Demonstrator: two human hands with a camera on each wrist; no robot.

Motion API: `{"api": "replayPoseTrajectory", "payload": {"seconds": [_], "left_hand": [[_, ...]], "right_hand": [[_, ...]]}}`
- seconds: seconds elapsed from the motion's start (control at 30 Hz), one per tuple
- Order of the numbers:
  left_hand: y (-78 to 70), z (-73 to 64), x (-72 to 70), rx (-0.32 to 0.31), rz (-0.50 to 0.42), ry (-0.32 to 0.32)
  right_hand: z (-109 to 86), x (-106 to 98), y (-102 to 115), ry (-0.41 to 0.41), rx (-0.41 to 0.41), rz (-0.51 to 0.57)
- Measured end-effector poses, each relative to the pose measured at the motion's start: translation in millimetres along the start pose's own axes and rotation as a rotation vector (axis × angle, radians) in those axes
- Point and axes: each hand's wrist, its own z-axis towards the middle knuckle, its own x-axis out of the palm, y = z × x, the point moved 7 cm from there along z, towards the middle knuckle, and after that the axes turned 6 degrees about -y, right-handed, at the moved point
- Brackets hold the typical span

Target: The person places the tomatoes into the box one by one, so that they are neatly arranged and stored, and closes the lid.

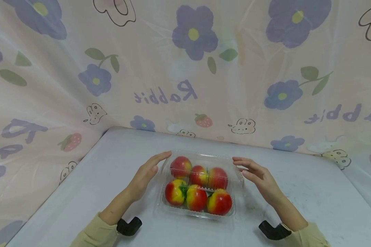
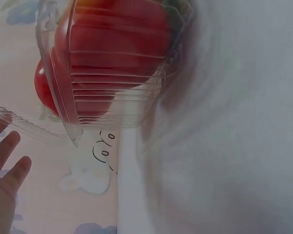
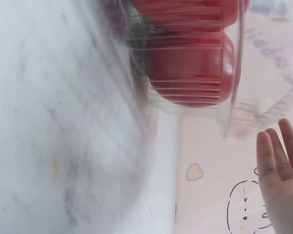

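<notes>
In the head view a clear plastic clamshell box (image 1: 198, 215) sits in the middle of the table, holding several red-and-yellow, apple-like fruits (image 1: 196, 198) in two rows. Its hinged lid (image 1: 208, 156) stands partly raised over the back row. My left hand (image 1: 143, 176) is at the lid's left edge, fingers fairly straight, fingertips near or on the plastic. On the opposite side my right hand (image 1: 261, 178) has its extended fingers by the lid's right edge. In both wrist views, fingertips appear close to the lid's rim; firm contact is hard to tell.
A white-covered table (image 1: 296, 192) lies under the box, with faint dark marks on the right. Behind it and to the left hangs a patterned curtain (image 1: 160, 68) with flowers and rabbits. A black curved piece (image 1: 129, 226) sits at each wrist.
</notes>
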Motion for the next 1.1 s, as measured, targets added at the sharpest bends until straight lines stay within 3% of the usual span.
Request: {"api": "replayPoseTrajectory", "payload": {"seconds": [0.33, 0.57, 0.87, 1.1], "left_hand": [[2.2, -5.1, -0.1, -0.028, 0.099, 0.004], [3.6, -10.0, 1.8, 0.001, 0.131, 0.023], [3.4, -15.6, 4.4, 0.003, 0.163, 0.055], [5.4, -21.4, 4.6, 0.019, 0.193, 0.041]], "right_hand": [[-7.8, 6, 2, 0.06, 0.02, -0.06], [-14.2, 9, 5, 0.112, -0.058, -0.131], [-21.5, 13, 9, 0.114, -0.119, -0.224], [-26.9, 13, 6, 0.09, -0.086, -0.305]]}}
